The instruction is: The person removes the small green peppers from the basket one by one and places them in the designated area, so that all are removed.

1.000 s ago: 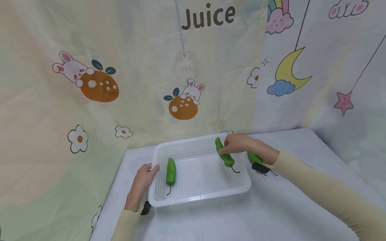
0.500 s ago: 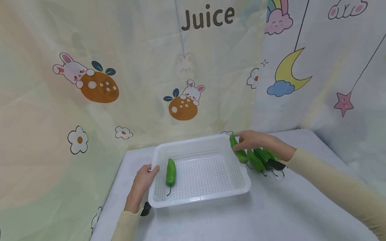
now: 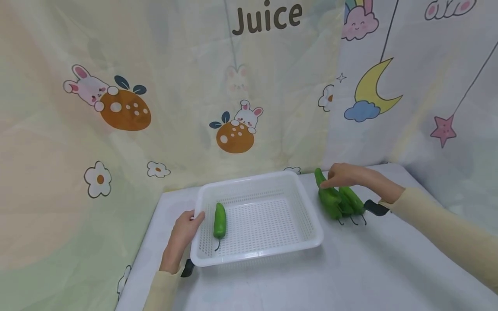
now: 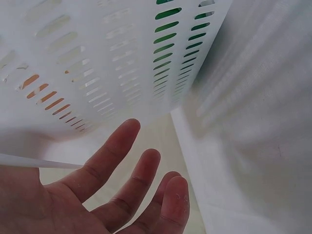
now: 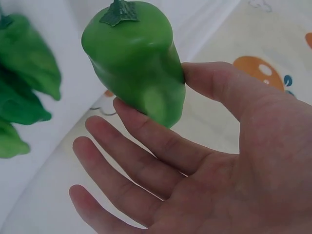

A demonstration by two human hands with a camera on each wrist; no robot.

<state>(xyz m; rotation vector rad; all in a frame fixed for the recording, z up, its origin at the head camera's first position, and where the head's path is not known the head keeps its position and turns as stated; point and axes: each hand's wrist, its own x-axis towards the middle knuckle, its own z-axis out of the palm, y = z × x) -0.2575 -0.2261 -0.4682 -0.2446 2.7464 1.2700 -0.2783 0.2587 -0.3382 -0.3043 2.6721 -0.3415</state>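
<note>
At the left end of a white plastic basket (image 3: 254,255), my left hand (image 3: 183,231) grips the rim, thumb over it. The left wrist view shows the fingers of that hand (image 4: 117,195) below the slotted basket wall (image 4: 117,58). One green pepper (image 3: 219,221) lies in the basket, stem toward me. My right hand (image 3: 346,175) pinches another green pepper (image 5: 136,63) between thumb and index finger, beyond the basket's right end. In the head view this pepper overlaps several green peppers (image 3: 352,201) lying there side by side.
A white-covered table (image 3: 292,285) lies under everything, its left edge slanting past my left sleeve. Behind it hangs a printed fabric backdrop (image 3: 179,86) with rabbits and flowers. In the right wrist view, the lying peppers (image 5: 24,63) are to the left.
My right hand has carried the pepper from over the basket's right side out to the right, to the lying peppers. The left hand has stayed at the basket rim.
</note>
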